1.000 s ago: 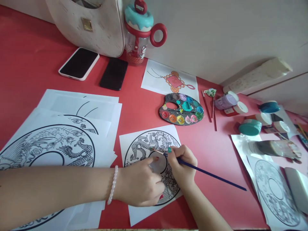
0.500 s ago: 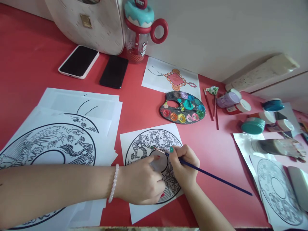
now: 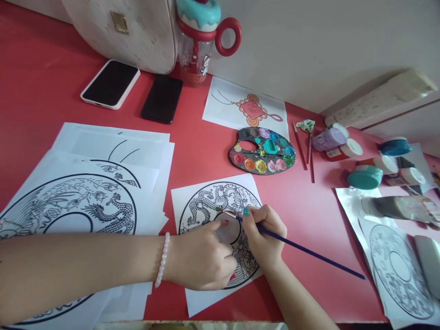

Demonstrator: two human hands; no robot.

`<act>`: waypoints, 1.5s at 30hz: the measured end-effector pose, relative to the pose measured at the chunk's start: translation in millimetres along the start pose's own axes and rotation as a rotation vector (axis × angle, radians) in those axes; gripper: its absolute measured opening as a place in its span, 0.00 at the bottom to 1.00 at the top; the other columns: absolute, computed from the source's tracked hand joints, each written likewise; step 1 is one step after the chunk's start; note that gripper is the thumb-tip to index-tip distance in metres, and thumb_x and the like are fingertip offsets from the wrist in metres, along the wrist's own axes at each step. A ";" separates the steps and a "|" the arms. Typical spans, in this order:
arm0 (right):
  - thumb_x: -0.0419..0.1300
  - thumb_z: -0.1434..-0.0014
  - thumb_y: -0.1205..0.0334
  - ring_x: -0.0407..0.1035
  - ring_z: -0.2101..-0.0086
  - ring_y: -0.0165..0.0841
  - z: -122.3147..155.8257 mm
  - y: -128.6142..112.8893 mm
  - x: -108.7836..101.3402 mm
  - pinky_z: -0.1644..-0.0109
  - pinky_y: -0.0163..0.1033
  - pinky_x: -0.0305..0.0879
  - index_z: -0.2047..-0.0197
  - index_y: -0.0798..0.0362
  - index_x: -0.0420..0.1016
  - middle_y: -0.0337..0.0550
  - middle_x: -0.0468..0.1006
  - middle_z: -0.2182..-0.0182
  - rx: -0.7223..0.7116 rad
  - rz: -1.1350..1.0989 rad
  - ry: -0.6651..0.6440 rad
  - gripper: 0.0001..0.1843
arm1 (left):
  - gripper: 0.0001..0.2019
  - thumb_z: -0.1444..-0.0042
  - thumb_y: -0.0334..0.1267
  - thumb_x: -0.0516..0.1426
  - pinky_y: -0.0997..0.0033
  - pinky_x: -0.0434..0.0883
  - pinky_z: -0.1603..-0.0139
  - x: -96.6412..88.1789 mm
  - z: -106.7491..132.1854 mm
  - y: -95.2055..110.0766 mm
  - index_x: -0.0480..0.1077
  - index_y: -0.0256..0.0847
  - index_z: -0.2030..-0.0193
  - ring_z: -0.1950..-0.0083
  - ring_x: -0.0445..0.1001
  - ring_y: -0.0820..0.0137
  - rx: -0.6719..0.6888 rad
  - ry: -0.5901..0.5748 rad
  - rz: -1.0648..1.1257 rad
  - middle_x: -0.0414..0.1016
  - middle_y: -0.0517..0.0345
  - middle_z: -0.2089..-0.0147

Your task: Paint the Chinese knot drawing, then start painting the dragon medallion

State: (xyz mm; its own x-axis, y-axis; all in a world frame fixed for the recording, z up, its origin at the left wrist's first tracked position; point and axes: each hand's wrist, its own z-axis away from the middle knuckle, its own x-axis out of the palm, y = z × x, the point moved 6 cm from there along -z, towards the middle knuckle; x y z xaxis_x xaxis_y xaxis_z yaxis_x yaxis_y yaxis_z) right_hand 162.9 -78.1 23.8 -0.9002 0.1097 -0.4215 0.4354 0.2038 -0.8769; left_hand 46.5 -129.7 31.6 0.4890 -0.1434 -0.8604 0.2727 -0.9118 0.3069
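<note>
In my right hand (image 3: 266, 236) a paintbrush (image 3: 305, 250) with a dark blue handle is pinched between thumb and fingers. Its bristle tip, dark green, rests on or just over the dragon figures of a round line drawing (image 3: 201, 195) on white paper. My left hand (image 3: 204, 259) lies across the lower left of that sheet, holding nothing that shows; its index finger reaches toward the ring's middle and the other fingers are loosely bent. A beaded bracelet (image 3: 162, 260) circles the left wrist. Beyond the sheet sits a dark palette (image 3: 256, 157) with several paint colours.
A stack of printed drawings (image 3: 151, 201) lies under my left forearm. Two phones (image 3: 110, 84), a handbag (image 3: 147, 41) and a lidded cup (image 3: 196, 59) stand behind. Rightward are spare brushes (image 3: 302, 151), paint jars (image 3: 364, 177) and another sheet (image 3: 385, 275). A coloured knot picture (image 3: 223, 117) touches the wall.
The camera view has shifted slightly. Both hands and the brush stay almost in place, with the brush tip still at the same part of the drawing.
</note>
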 end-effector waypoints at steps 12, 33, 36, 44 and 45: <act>0.57 0.47 0.73 0.48 0.82 0.20 -1.6 -3.7 -4.5 0.81 0.28 0.48 0.80 0.53 0.51 0.28 0.55 0.84 -0.048 0.048 0.055 0.18 | 0.12 0.43 0.36 0.49 0.53 0.67 0.51 1.0 -0.5 0.2 0.63 0.39 0.76 0.79 0.62 0.73 0.012 -0.005 -0.001 0.63 0.63 0.80; 0.57 0.47 0.72 0.46 0.84 0.20 -3.6 -7.0 -8.1 0.82 0.28 0.46 0.81 0.53 0.51 0.28 0.52 0.86 -0.033 0.076 0.101 0.19 | 0.11 0.43 0.35 0.49 0.51 0.66 0.50 -0.6 -1.2 -0.4 0.63 0.39 0.76 0.80 0.62 0.73 0.014 -0.016 -0.001 0.64 0.63 0.81; 0.58 0.47 0.71 0.47 0.83 0.20 -2.9 -7.4 -5.5 0.82 0.28 0.47 0.81 0.53 0.52 0.28 0.55 0.86 -0.052 0.080 0.079 0.18 | 0.11 0.43 0.36 0.49 0.50 0.66 0.51 0.3 -1.1 0.1 0.63 0.40 0.76 0.79 0.63 0.72 0.014 -0.027 0.003 0.65 0.63 0.80; 0.57 0.47 0.71 0.47 0.84 0.20 -3.4 -5.7 -8.2 0.82 0.29 0.46 0.82 0.53 0.52 0.28 0.53 0.86 -0.016 0.121 0.110 0.18 | 0.10 0.44 0.36 0.50 0.52 0.66 0.51 0.9 -1.0 -0.1 0.63 0.39 0.76 0.80 0.63 0.73 0.014 -0.031 0.011 0.65 0.64 0.80; 0.57 0.47 0.70 0.47 0.84 0.20 -3.3 -5.7 -8.7 0.82 0.29 0.46 0.82 0.52 0.52 0.28 0.53 0.87 -0.011 0.124 0.115 0.18 | 0.10 0.44 0.36 0.50 0.52 0.67 0.51 0.6 -1.2 -0.1 0.63 0.39 0.76 0.80 0.63 0.73 0.016 -0.030 0.010 0.64 0.64 0.80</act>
State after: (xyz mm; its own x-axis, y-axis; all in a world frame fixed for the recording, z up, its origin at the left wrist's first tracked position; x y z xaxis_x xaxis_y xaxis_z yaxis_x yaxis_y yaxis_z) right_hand 168.3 -76.9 33.2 -0.8328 0.2449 -0.4965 0.5436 0.1925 -0.8170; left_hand 47.8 -129.2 31.6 0.4665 -0.1636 -0.8693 0.2545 -0.9163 0.3091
